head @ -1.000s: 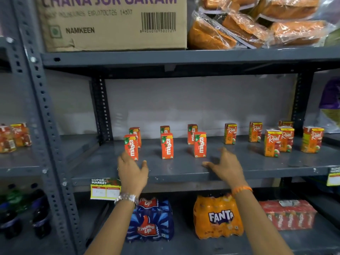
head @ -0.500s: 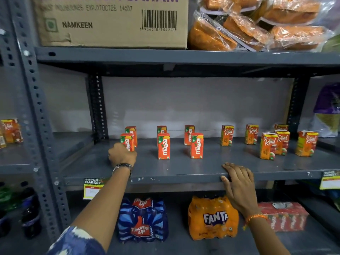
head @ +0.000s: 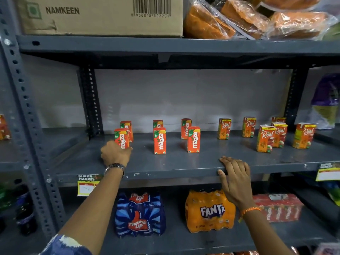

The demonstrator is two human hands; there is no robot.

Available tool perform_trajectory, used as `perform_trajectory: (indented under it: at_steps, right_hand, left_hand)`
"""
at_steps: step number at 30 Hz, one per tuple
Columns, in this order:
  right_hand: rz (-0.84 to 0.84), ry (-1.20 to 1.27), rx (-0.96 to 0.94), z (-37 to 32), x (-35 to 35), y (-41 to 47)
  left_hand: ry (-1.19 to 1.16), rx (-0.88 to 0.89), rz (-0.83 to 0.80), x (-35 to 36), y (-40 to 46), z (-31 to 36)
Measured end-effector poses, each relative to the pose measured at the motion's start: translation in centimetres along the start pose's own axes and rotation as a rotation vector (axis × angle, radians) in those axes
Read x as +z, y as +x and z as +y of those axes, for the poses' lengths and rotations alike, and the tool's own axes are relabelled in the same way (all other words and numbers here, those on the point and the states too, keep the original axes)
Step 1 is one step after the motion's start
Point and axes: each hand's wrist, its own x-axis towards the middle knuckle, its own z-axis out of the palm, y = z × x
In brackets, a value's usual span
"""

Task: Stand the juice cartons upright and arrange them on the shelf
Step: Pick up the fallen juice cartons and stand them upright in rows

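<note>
Orange Maaza cartons stand upright in two rows on the left half of the grey middle shelf (head: 184, 163). My left hand (head: 116, 154) is closed around the base of the front-left Maaza carton (head: 121, 137), with another Maaza carton (head: 127, 128) just behind it. Two more front cartons (head: 159, 140) (head: 193, 139) stand to the right. Several Real cartons (head: 265, 138) stand upright on the right half. My right hand (head: 236, 178) lies flat on the shelf's front edge, fingers apart, holding nothing.
A perforated post (head: 90, 100) stands just left of the carton I hold. The shelf above carries a Namkeen cardboard box (head: 101, 15) and bagged snacks (head: 248, 17). Below are a Thums Up pack (head: 139, 214), a Fanta pack (head: 209, 210) and a red carton multipack (head: 277, 207).
My left hand went from the shelf's front edge to the front-left Maaza carton and closed on it. My right hand drew back from the shelf surface onto its front edge.
</note>
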Motion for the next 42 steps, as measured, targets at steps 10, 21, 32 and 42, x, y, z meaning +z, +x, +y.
perform_trajectory:
  at_steps: [10,21,32,42]
  right_hand:
    - [0.056,-0.015,0.099,6.6,-2.6,-0.3]
    - [0.027,0.089,0.045,14.9,-8.0,1.3]
    - [-0.28,0.343,0.58,16.1,-7.8,12.1]
    - [-0.444,0.517,0.514,12.8,-3.4,14.8]
  left_hand:
    - [-0.014,0.66,0.169,4.0,-11.1,2.6]
    - [0.229,0.993,-0.085,17.4,-22.8,4.2]
    - [0.24,1.007,0.011,18.9,-22.7,3.2]
    - [0.278,1.012,0.05,19.1,-22.6,3.0]
